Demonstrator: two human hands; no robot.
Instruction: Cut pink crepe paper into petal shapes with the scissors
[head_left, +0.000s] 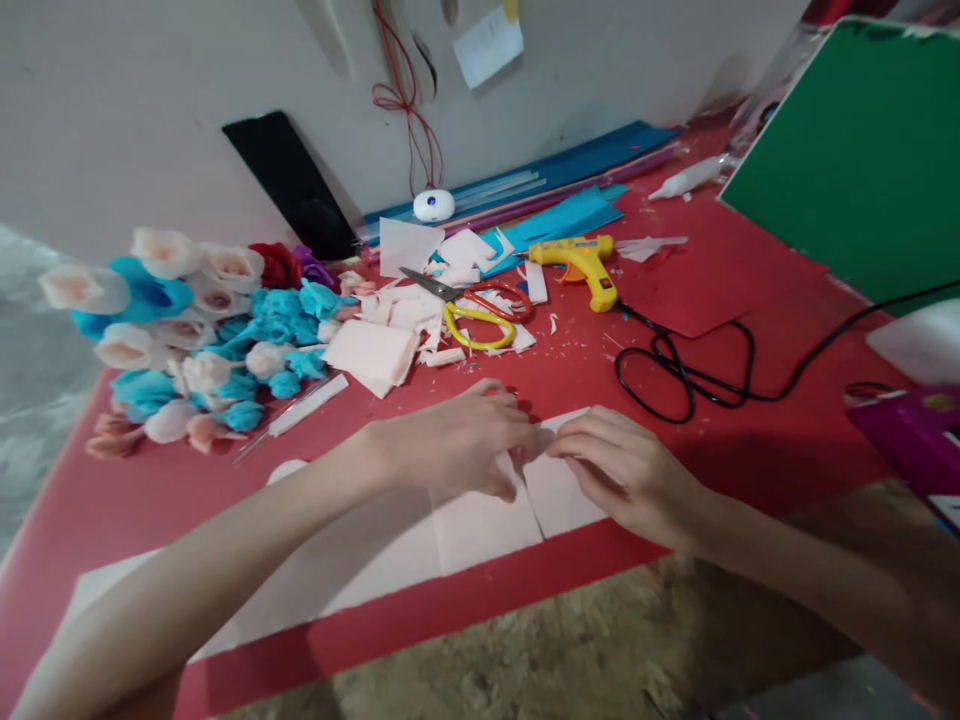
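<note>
A long strip of pale pink crepe paper (pixel 480 525) lies along the near edge of the red table (pixel 750 450). My left hand (pixel 457 440) rests on its right part with fingers curled and pinching the paper. My right hand (pixel 626 465) sits just to the right, fingers closed on the same strip, so both hands meet at a crease near the strip's end. My forearms cover much of the strip.
A pile of blue, white and pink paper flowers (pixel 195 330) lies at the left. Beyond my hands are paper scraps, yellow-and-red scissors (pixel 480 310), a yellow glue gun (pixel 585 265) with a black cord (pixel 697 375), a green board (pixel 862 150) and a magenta box (pixel 911 430).
</note>
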